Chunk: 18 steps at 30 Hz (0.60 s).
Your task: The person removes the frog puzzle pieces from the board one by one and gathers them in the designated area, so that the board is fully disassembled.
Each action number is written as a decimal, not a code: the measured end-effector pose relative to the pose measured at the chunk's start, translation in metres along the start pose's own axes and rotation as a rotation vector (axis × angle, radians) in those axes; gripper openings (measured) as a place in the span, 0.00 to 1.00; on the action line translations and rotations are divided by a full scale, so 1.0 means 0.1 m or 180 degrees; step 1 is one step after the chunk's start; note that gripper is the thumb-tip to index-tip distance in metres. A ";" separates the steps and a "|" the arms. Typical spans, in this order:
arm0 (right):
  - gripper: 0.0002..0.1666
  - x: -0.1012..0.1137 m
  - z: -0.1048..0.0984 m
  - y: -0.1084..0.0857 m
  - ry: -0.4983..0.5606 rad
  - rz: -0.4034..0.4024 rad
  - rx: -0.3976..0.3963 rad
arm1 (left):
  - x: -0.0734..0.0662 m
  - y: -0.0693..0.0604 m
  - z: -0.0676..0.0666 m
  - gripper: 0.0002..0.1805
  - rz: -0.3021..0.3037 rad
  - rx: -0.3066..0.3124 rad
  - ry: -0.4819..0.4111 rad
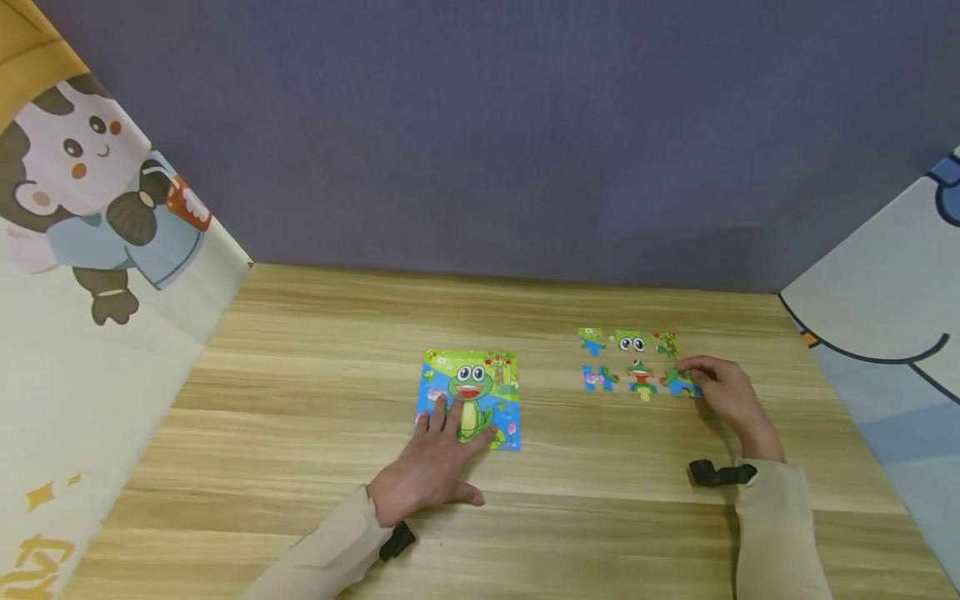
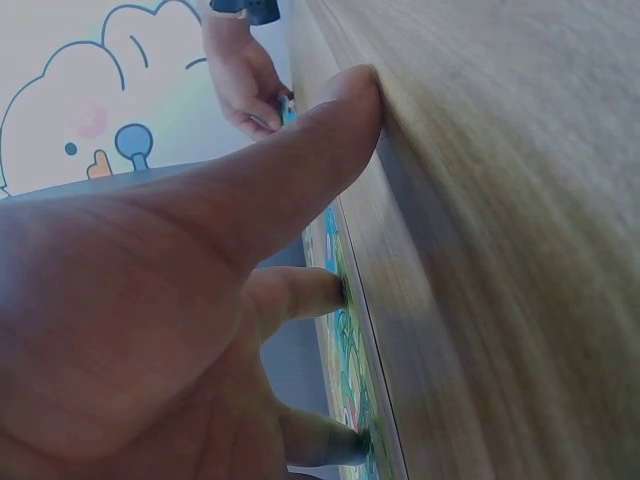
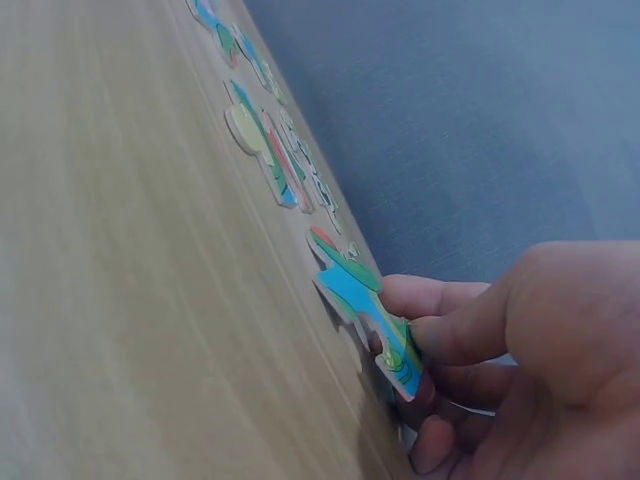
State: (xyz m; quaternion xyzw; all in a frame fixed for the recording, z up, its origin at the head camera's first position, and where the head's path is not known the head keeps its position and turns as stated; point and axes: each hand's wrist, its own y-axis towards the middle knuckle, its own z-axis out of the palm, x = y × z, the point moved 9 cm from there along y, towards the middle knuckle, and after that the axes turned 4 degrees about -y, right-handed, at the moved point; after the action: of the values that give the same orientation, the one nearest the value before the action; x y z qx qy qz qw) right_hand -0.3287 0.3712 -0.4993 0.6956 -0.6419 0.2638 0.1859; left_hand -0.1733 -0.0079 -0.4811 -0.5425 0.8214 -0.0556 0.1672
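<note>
A square board with a printed frog (image 1: pixel 470 375) lies on the wooden table, and my left hand (image 1: pixel 431 467) rests on its lower part with fingers spread. In the left wrist view, fingertips touch the board (image 2: pixel 349 360). To the right, several puzzle pieces lie in two rows, among them an eyes piece (image 1: pixel 631 342) and a mouth piece (image 1: pixel 641 375). My right hand (image 1: pixel 731 400) pinches the lower right green and blue piece (image 1: pixel 678 382). The right wrist view shows this piece (image 3: pixel 350 287) between thumb and fingers, slightly tilted, one edge off the table.
The wooden table (image 1: pixel 300 417) extends around the board and pieces. A dark grey panel (image 1: pixel 480 142) stands along its back edge. Printed cartoon panels stand at the left (image 1: pixel 97 250) and right (image 1: pixel 877 292). Each wrist bears a black strap device.
</note>
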 end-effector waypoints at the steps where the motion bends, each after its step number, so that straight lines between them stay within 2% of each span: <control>1: 0.20 0.00 0.00 0.00 -0.0024 0.0010 0.0006 | 0.00 0.00 0.00 0.50 0.0006 0.0000 0.0009; 18: 0.19 0.03 -0.05 0.01 -0.0230 -0.0111 -0.0220 | 0.00 0.00 -0.01 0.50 0.0027 -0.0040 0.0015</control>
State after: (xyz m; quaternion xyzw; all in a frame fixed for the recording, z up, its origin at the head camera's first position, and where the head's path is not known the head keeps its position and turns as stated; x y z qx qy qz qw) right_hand -0.3301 0.3717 -0.4933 0.7089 -0.6447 0.2129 0.1910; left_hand -0.1731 -0.0079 -0.4805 -0.5400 0.8244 -0.0509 0.1621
